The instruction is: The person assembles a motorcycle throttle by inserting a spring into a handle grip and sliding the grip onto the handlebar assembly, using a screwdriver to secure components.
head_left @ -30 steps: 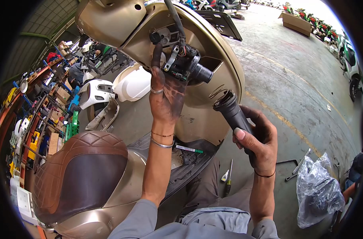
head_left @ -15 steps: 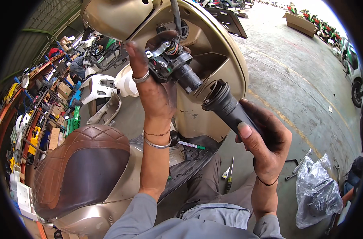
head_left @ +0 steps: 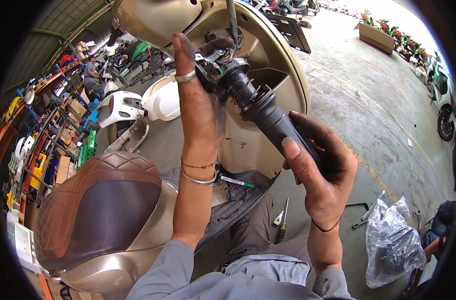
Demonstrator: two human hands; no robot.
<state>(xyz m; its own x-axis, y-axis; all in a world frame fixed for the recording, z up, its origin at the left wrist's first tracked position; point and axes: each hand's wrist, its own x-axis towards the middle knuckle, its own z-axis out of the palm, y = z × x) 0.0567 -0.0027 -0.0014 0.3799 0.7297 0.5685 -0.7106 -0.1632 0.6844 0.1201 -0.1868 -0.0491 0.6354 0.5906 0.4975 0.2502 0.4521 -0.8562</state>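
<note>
My left hand (head_left: 200, 107) is raised and closed around a black throttle housing (head_left: 236, 80) with coloured wires and a metal bracket at its top. My right hand (head_left: 328, 175) wraps around a black rubber throttle grip (head_left: 278, 122), thumb along its near side. The grip's flanged end meets the housing's round stub, with a wire spring (head_left: 245, 95) around the stub between them. Whether the grip has slid over the stub is hard to tell. A black cable (head_left: 232, 20) runs up from above the housing, beside the gold scooter front panel (head_left: 248, 150).
The scooter's brown seat (head_left: 113, 200) is at left; a green-capped marker (head_left: 237, 182) lies on the footboard. On the floor are a screwdriver (head_left: 283, 225), a wrench (head_left: 370, 207) and a plastic-wrapped part (head_left: 394, 245). A person (head_left: 92, 77) stands by the shelves far left.
The throttle grip has moved up and left against the housing's stub, closing the gap. The spring now sits around the stub. Both hands keep their holds.
</note>
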